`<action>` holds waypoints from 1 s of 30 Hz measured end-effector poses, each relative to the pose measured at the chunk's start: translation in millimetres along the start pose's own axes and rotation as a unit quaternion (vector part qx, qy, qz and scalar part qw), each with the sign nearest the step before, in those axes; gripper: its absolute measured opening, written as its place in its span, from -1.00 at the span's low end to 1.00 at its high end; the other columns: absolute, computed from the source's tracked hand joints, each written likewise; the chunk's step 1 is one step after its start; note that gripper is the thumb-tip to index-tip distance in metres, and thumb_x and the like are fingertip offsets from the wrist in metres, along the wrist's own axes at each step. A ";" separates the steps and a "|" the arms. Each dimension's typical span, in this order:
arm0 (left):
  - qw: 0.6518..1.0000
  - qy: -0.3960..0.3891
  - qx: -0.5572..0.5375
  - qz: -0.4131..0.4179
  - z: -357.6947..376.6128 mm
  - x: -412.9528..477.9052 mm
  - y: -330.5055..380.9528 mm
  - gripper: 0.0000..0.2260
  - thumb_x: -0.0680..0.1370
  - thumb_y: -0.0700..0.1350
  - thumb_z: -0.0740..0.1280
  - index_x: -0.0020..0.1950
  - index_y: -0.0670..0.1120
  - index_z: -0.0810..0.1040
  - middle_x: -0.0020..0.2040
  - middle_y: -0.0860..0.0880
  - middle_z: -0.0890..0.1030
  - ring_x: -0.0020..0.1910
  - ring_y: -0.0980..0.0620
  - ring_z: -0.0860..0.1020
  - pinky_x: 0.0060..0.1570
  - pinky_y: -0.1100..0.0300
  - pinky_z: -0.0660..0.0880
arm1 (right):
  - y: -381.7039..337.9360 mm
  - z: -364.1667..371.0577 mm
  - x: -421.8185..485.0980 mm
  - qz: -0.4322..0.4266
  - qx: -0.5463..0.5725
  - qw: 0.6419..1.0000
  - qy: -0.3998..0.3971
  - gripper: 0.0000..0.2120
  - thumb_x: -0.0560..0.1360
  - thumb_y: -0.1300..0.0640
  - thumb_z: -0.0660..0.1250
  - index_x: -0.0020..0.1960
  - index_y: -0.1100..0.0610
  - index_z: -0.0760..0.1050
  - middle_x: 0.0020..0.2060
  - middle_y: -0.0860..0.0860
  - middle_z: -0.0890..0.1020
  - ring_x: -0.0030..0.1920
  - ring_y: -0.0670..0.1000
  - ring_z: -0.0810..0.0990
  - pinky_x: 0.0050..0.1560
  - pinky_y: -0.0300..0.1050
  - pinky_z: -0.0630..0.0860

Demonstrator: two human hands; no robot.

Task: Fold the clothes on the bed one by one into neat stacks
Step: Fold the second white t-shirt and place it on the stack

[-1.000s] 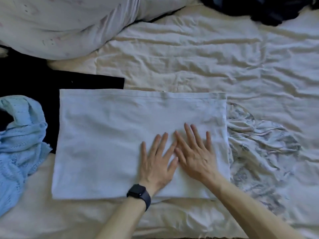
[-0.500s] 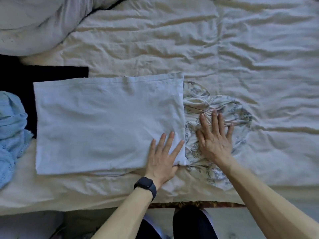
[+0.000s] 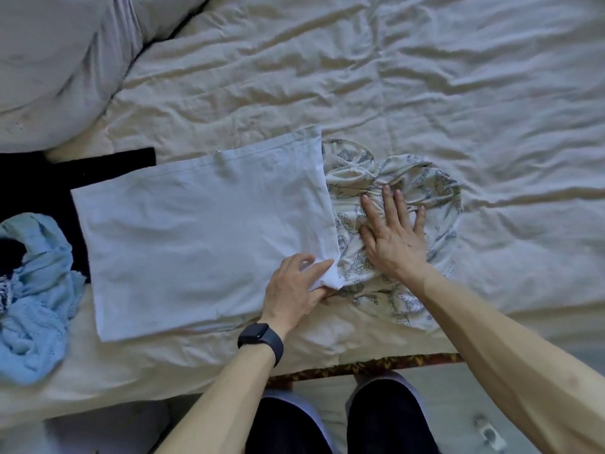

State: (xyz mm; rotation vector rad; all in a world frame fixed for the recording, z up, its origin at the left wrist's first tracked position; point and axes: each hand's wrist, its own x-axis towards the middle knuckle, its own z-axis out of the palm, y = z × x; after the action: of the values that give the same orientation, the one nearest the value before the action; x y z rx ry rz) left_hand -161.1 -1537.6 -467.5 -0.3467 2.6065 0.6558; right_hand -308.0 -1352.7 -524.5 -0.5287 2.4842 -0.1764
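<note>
Blue knit (image 3: 32, 290) cut off at left edge. Black garment (image 3: 65, 178) mostly hidden under white cloth (image 3: 203, 231), which lies flat near bed (image 3: 425, 77) edge. Left hand (image 3: 296, 286) pinches its near right corner. Right hand (image 3: 393, 231) flat, fingers straight, on crumpled patterned garment (image 3: 409, 178), itself partly covered.

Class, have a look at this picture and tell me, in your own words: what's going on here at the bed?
A person stands at the edge of the bed, sorting laundry. Their left hand pinches the near right corner of a flat white cloth. Their right hand lies flat, fingers straight, on a crumpled patterned garment right beside it. A light blue knit lies bunched at the left, and a black garment shows from under the white cloth.
</note>
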 end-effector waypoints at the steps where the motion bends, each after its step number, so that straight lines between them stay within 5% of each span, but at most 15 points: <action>1: 1.000 -0.008 -0.015 -0.001 -1.3 -0.4 -1.1 -0.57 0.48 0.05 0.50 0.35 0.21 0.56 0.28 0.02 0.54 0.27 0.00 0.45 0.13 0.06 0.51 | 0.7 0.1 -0.2 -0.004 0.004 1.000 0.002 -0.42 0.67 -0.26 -0.12 0.55 -0.31 -0.38 0.62 -0.05 -0.31 0.60 0.00 -0.38 0.53 0.27 -0.40; 5: 1.000 -0.001 -0.023 0.001 -1.3 -4.6 -4.6 -0.68 0.55 0.10 0.42 0.30 0.19 0.61 0.32 0.00 0.57 0.28 -0.04 0.50 0.16 0.04 0.53 | -6.2 -1.8 -5.5 -0.017 0.013 0.997 0.073 -0.38 0.66 -0.23 -0.01 0.65 -0.15 -0.10 0.65 0.07 -0.13 0.64 0.10 -0.23 0.56 0.28 -0.32; 7: 1.000 0.017 -0.004 0.010 3.7 -8.2 -5.7 -0.68 0.55 0.07 0.40 0.31 0.17 0.60 0.31 -0.02 0.58 0.24 -0.08 0.53 0.09 0.04 0.56 | -19.0 -9.3 -22.9 -0.052 0.053 0.986 0.150 -0.41 0.60 -0.21 0.13 0.55 0.02 0.28 0.56 0.14 0.23 0.57 0.17 0.16 0.55 0.26 0.06; 9: 0.999 0.029 0.005 0.019 8.5 -12.0 -4.3 -0.65 0.57 0.11 0.28 0.35 0.15 0.57 0.34 -0.05 0.56 0.27 -0.10 0.53 0.13 0.02 0.55 | -31.7 -10.8 -49.3 -0.097 0.142 0.967 0.186 -0.54 0.56 -0.22 0.25 0.24 0.10 0.53 0.21 0.08 0.53 0.21 0.12 0.49 0.20 0.09 0.46; 11: 0.999 0.023 0.006 0.021 13.3 -16.1 -4.0 -0.59 0.60 0.17 0.17 0.42 0.13 0.51 0.41 -0.09 0.51 0.36 -0.13 0.48 0.26 -0.02 0.48 | -42.5 -9.5 -79.7 -0.080 0.257 0.961 0.068 -0.57 0.52 -0.32 0.31 0.08 0.03 0.56 0.01 -0.07 0.54 -0.02 -0.03 0.54 0.01 -0.05 0.50; 14: 1.000 -0.013 0.016 0.022 19.9 -20.3 -7.3 -0.51 0.60 0.18 0.12 0.54 0.14 0.35 0.54 -0.10 0.35 0.50 -0.12 0.32 0.42 -0.10 0.37 | -47.4 4.2 -104.1 -0.024 0.368 0.926 -0.082 -0.60 0.42 -0.37 0.42 0.05 -0.10 0.54 -0.02 -0.18 0.54 -0.08 -0.19 0.56 0.01 -0.19 0.51; 19: 0.997 -0.043 0.067 0.019 31.4 -23.6 -12.5 -0.36 0.60 0.27 0.11 0.64 0.20 -0.01 0.65 -0.01 0.03 0.61 0.00 0.02 0.55 -0.11 0.04 | -47.6 22.0 -104.9 0.062 0.476 0.873 -0.089 -0.84 0.51 -0.02 0.51 -0.01 0.02 0.62 -0.14 -0.04 0.68 -0.08 -0.10 0.64 0.04 -0.06 0.58; 22: 0.991 -0.075 0.110 0.010 35.9 -23.2 -15.9 -0.25 0.63 0.15 0.13 0.54 0.26 -0.42 0.60 0.10 -0.34 0.57 0.13 -0.30 0.51 -0.02 -0.27 | -46.7 23.6 -108.3 0.127 0.547 0.821 -0.102 -0.89 0.55 0.08 0.47 -0.08 0.11 0.60 -0.21 0.04 0.74 -0.11 0.04 0.72 0.08 0.13 0.62; 24: 0.982 -0.124 0.143 0.005 36.0 -19.6 -17.7 -0.18 0.63 0.03 0.12 0.42 0.24 -0.61 0.51 0.14 -0.52 0.50 0.16 -0.45 0.48 0.00 -0.38 | -42.8 25.5 -109.9 0.147 0.530 0.830 -0.095 -0.90 0.53 0.06 0.49 -0.10 0.08 0.63 -0.20 -0.01 0.74 -0.10 0.00 0.72 0.10 0.10 0.63; 27: 0.978 -0.142 0.154 -0.012 34.6 -16.1 -11.7 -0.19 0.62 0.00 0.11 0.44 0.21 -0.59 0.51 0.12 -0.52 0.50 0.14 -0.45 0.49 -0.02 -0.38 | -45.0 19.5 -109.5 0.197 0.534 0.817 -0.090 -0.87 0.47 0.02 0.55 -0.14 0.05 0.66 -0.22 -0.03 0.74 -0.11 -0.01 0.72 0.11 0.08 0.63; 30: 0.989 -0.073 0.126 -0.011 37.5 -19.8 -1.1 -0.23 0.57 0.09 0.23 0.63 0.10 -0.20 0.65 -0.01 -0.14 0.63 0.01 -0.12 0.55 -0.10 -0.07 | -51.8 6.9 -109.4 0.222 0.545 0.802 -0.102 -0.86 0.44 0.03 0.58 -0.17 0.08 0.68 -0.25 -0.01 0.74 -0.15 -0.02 0.70 0.10 0.06 0.63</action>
State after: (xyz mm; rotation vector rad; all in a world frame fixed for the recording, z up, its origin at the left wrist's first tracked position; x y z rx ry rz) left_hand -130.5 -1517.2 -488.6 -0.2391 2.5020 0.3237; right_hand -204.9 -1355.3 -460.8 0.4955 1.7926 -1.1760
